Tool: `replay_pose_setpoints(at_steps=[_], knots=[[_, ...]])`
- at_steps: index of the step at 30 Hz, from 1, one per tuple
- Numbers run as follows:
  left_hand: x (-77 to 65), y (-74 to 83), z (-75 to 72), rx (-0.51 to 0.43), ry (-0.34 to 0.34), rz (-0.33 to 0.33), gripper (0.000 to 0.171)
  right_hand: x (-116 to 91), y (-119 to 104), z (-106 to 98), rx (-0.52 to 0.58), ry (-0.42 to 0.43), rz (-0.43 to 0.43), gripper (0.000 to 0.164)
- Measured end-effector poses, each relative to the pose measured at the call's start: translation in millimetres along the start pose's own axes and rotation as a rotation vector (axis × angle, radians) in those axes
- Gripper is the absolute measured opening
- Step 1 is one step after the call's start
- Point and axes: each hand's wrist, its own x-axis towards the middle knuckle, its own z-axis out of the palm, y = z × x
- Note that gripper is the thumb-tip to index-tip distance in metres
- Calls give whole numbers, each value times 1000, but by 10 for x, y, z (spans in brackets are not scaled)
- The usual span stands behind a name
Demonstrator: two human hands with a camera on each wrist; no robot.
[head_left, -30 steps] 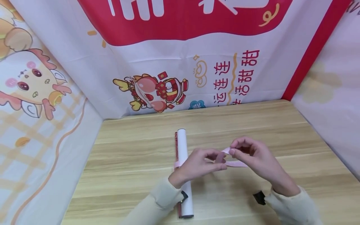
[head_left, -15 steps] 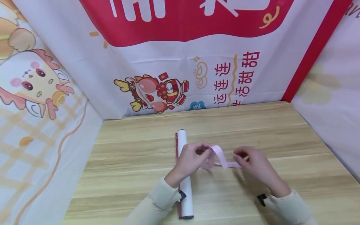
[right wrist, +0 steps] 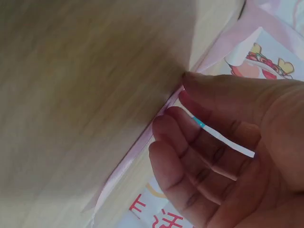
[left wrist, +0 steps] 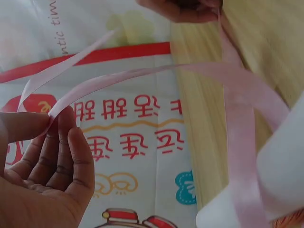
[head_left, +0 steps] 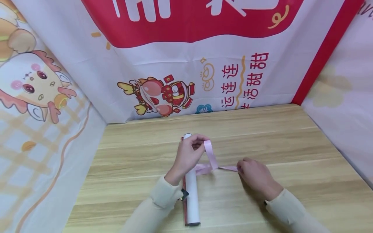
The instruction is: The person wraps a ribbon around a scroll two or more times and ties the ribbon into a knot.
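A white roll (head_left: 192, 204) with a dark end lies lengthwise on the table, a red patterned edge (head_left: 185, 213) showing along its left side. Pink ribbon (head_left: 211, 155) passes round its middle, and the two lengths cross just to its right. My left hand (head_left: 186, 155), raised over the roll's upper half, pinches one length between thumb and fingertips; in the left wrist view a loose tail (left wrist: 66, 66) sticks out past that pinch. Low at the right, my right hand (head_left: 257, 178) pinches the other length, drawn out sideways near the tabletop.
The wooden table (head_left: 140, 155) runs back to a printed white and red cloth (head_left: 175, 58). More printed cloth hangs on the left side (head_left: 43, 145) and on the right (head_left: 344, 129). Each sleeve cuff has a small black piece by it.
The left hand has moved up and left, lifting its ribbon length after the hands parted. The right hand has come down toward the table, turned over, and drawn its length taut.
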Motion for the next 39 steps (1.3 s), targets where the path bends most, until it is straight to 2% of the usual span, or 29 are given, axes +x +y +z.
replay_pose_setpoints(at_steps=[4, 9, 13, 17, 19, 22, 24, 26, 29, 32, 33, 35, 39], knots=[[86, -42, -161, -1, 95, -30, 14, 37, 19, 29, -23, 13, -12, 10], [185, -164, -475, -25, 215, -137, 17, 60, 36, 47, -22, -3, -3, 9], [208, -352, -788, -29, 310, -208, 20, 56, 44, 59, -12, 10, -1, 9], [116, -593, -1132, -8, 382, -295, 24, 59, 48, 67, -1, -1, 4, 8], [42, -733, -1309, 3, 389, -360, 27, 61, 48, 66, 7, -7, 5, 8], [-82, -948, -1572, 59, 359, -471, 33, 60, 52, 65, 20, -3, 2, 8], [-167, -1076, -1738, 128, 320, -540, 37, 55, 57, 65, 24, 7, -2, 8], [-260, -1163, -1887, 234, 280, -574, 41, 57, 56, 69, 23, 16, -7, 8], [-385, -1213, -1991, 429, 229, -548, 39, 58, 62, 73, 20, 21, -12, 8], [-445, -1176, -1898, 599, 180, -413, 31, 58, 73, 73, 18, 23, -15, 7], [-451, -1150, -1823, 635, 161, -349, 27, 58, 75, 71, 18, 22, -14, 8], [-446, -1064, -1632, 649, 96, -231, 21, 58, 78, 71, 21, 20, -11, 7], [-461, -887, -1204, 609, -116, -104, 25, 60, 70, 83, 32, 11, -7, 7]])
